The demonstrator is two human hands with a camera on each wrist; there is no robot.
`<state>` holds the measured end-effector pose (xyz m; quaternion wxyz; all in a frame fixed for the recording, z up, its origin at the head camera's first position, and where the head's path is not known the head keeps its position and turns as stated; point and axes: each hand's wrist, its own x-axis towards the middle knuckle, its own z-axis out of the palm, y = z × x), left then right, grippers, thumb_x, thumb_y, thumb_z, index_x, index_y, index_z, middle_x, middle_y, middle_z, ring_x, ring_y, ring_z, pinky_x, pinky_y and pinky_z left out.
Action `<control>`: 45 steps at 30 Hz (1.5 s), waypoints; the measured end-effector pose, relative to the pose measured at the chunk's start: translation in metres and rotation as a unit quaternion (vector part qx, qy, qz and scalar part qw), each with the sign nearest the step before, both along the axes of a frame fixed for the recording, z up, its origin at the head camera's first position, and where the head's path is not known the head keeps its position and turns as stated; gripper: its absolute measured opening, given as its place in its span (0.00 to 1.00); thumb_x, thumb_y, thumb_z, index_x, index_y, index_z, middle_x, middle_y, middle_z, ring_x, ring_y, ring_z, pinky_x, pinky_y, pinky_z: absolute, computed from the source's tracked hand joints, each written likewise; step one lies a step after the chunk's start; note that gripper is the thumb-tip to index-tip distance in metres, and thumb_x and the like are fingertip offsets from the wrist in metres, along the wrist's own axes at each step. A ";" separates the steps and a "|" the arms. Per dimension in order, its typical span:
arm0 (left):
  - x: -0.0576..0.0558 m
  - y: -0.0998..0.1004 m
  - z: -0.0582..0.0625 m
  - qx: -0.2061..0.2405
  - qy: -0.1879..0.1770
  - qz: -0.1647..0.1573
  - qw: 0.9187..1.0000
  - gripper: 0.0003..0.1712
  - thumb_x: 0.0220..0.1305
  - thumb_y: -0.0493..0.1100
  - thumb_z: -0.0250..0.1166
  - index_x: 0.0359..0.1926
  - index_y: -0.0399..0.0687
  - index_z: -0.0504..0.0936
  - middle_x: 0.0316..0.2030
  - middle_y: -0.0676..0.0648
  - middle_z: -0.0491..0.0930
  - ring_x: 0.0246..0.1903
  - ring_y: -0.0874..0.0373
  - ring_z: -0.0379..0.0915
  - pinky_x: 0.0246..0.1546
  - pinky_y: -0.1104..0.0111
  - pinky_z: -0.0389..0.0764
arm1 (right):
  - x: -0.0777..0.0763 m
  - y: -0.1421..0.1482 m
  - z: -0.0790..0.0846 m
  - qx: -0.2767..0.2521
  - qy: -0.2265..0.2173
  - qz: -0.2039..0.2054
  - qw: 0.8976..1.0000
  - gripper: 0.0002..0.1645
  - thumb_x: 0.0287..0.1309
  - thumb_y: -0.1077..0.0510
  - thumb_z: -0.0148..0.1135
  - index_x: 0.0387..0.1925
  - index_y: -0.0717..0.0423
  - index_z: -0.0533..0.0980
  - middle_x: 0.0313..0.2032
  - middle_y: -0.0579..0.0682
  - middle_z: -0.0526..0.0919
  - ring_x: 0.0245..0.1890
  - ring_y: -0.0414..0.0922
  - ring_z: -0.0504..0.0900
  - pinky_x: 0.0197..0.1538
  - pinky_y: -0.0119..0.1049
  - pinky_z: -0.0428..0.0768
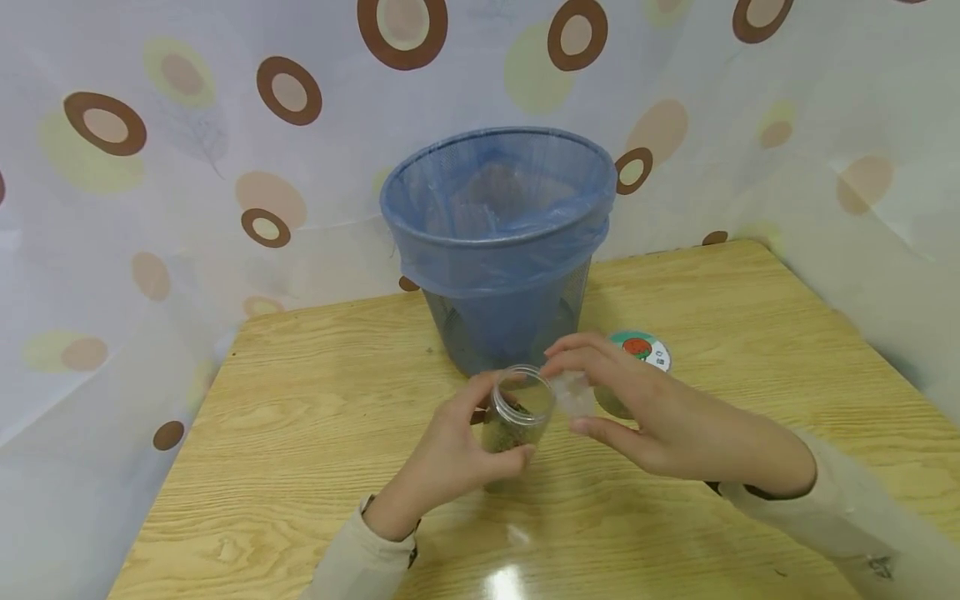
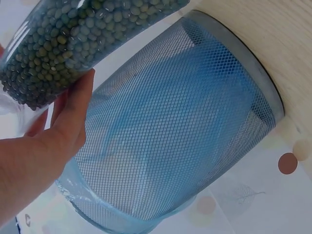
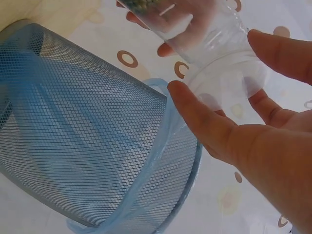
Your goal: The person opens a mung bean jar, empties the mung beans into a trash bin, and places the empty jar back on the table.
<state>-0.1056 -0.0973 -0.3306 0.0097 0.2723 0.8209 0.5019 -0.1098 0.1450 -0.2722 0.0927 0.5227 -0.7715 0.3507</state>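
My left hand [image 1: 453, 454] grips a clear plastic jar [image 1: 512, 429] around its side. Small green mung beans [image 2: 53, 58] fill much of the jar in the left wrist view, and its mouth is uncovered in the head view. Beside that mouth, my right hand [image 1: 648, 408] holds a translucent plastic lid [image 1: 573, 393] between thumb and fingers. The lid [image 3: 231, 85] is see-through in the right wrist view, so whether it touches the jar's rim I cannot tell. Partly behind the right hand stands a container with a strawberry-like picture on its round top [image 1: 647, 344].
Just beyond the hands, a mesh waste bin [image 1: 510, 321] stands on the wooden table [image 1: 322, 400]. A blue plastic bag [image 1: 502, 267] lines it and folds over the rim. Patterned sheeting [image 1: 210, 167] hangs behind the table and along its sides.
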 end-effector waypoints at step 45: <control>0.008 -0.016 0.031 0.072 0.022 0.164 0.984 0.37 0.49 0.35 0.72 0.62 0.54 0.71 0.46 0.47 0.78 0.43 0.56 0.73 0.50 0.60 0.77 | -0.030 -0.019 -0.081 0.103 -0.196 -0.165 0.961 0.29 0.48 0.53 0.74 0.45 0.66 0.72 0.41 0.54 0.80 0.42 0.50 0.78 0.46 0.43 0.79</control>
